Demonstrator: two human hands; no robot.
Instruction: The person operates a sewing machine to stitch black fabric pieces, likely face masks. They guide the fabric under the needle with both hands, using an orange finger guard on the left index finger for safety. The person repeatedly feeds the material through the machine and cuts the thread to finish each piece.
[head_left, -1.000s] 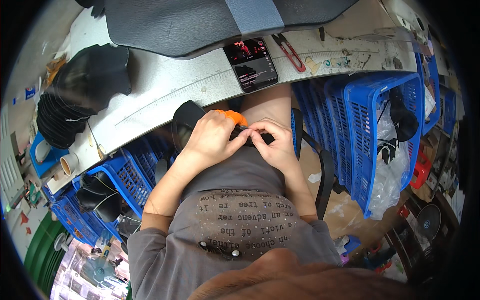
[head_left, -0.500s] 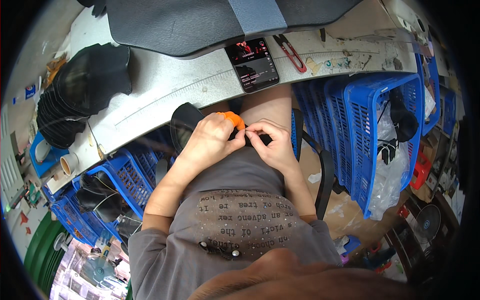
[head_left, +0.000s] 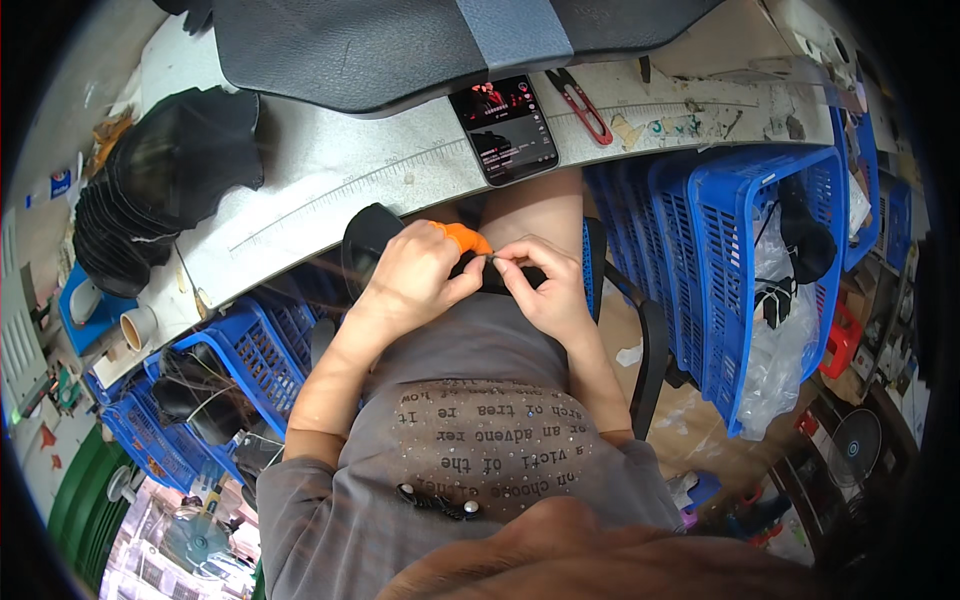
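My left hand [head_left: 420, 275] is closed over my lap, an orange finger cover [head_left: 464, 237] on its index finger. It holds a curved black leather-like piece [head_left: 371, 232], which sticks out beyond the knuckles; the hand hides much of it. Thumb and fingertips of my right hand [head_left: 548, 290] are pinched right beside the covered finger. Whatever lies between those tips is too small to make out. Both hands meet just below the table's near edge.
On the white table [head_left: 320, 185] lie a lit phone [head_left: 508, 135], red-handled thread snips [head_left: 582, 108], a large black padded piece [head_left: 350, 50] and a stack of black pieces [head_left: 185, 165]. Blue crates [head_left: 720, 290] stand right, more blue crates [head_left: 265, 350] at left. A chair armrest [head_left: 650, 370] is beside my right arm.
The orange-covered finger has straightened a little toward my right fingertips. My right hand has shifted only slightly; the things on the table stay put.
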